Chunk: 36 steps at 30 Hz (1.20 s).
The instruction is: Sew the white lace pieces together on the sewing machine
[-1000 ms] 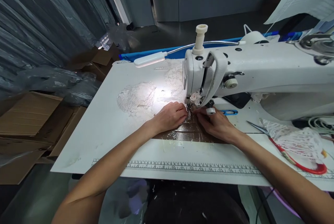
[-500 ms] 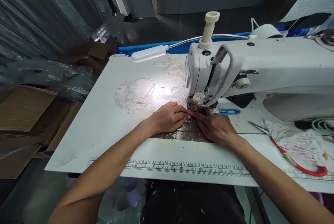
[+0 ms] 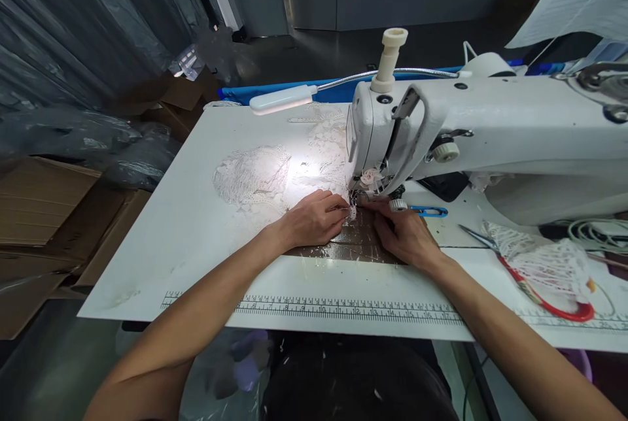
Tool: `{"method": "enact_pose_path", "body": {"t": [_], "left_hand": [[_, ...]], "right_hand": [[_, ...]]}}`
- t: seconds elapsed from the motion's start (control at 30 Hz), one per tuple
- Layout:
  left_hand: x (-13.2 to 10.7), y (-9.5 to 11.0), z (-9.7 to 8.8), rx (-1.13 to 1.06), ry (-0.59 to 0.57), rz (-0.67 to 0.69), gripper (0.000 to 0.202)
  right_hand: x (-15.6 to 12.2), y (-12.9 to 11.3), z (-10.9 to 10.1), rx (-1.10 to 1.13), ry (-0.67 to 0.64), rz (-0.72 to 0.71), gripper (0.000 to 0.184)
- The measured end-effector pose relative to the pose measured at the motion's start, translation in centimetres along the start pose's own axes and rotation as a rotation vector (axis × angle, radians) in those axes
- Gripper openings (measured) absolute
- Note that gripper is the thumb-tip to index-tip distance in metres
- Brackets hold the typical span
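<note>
A white sewing machine (image 3: 485, 140) stands on a white table (image 3: 196, 238). My left hand (image 3: 314, 218) and my right hand (image 3: 405, 235) rest on a brown taped patch (image 3: 350, 244) right at the needle. The fingertips of both hands pinch a small piece of white lace (image 3: 351, 212) under the presser foot. A tiny pale fabric flower (image 3: 369, 178) sits at the machine's head above them.
White lace pieces (image 3: 252, 176) lie lit by a gooseneck lamp (image 3: 277, 99). Red-handled scissors (image 3: 534, 290) and more lace (image 3: 544, 261) lie to the right, a blue clip (image 3: 429, 212) under the machine arm. A ruler strip (image 3: 343, 308) runs along the front edge. Cardboard boxes (image 3: 44, 212) stand at the left.
Both hands stay at the needle. My fingertips have shifted slightly on the lace, the right hand drawn a little toward me. The camera view has moved a bit.
</note>
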<state>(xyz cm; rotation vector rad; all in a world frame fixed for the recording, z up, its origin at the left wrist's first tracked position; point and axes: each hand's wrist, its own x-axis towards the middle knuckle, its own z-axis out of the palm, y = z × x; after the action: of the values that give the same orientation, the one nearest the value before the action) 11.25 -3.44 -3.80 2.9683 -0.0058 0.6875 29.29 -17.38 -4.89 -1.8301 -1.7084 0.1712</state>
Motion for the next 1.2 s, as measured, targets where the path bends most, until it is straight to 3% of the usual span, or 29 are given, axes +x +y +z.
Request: {"method": "enact_pose_path", "body": {"t": [0.27,0.43,0.8,1.0,1.2], "left_hand": [[0.2,0.2,-0.1,0.051,-0.050,0.010,0.021],[0.2,0.4,-0.1,0.077,-0.026,0.015,0.023],[0.4,0.9,-1.1,0.118,-0.104,-0.013,0.027],[0.4,0.6,-1.5,0.104,-0.188,-0.038,0.028],[0.4,0.1,-1.3,0.071,-0.196,-0.059,0.028]], "right_hand": [[0.0,0.1,0.0,-0.153,-0.066,-0.165,0.039],[-0.1,0.0,0.3,-0.224,-0.041,-0.260,0.038],[-0.2,-0.3,0.1,-0.273,-0.113,-0.244,0.038],[0.3,-1.0,0.0,-0.318,-0.111,-0.257,0.036],[0.6,-1.6,0.3,-0.401,-0.085,-0.250,0.036]]}}
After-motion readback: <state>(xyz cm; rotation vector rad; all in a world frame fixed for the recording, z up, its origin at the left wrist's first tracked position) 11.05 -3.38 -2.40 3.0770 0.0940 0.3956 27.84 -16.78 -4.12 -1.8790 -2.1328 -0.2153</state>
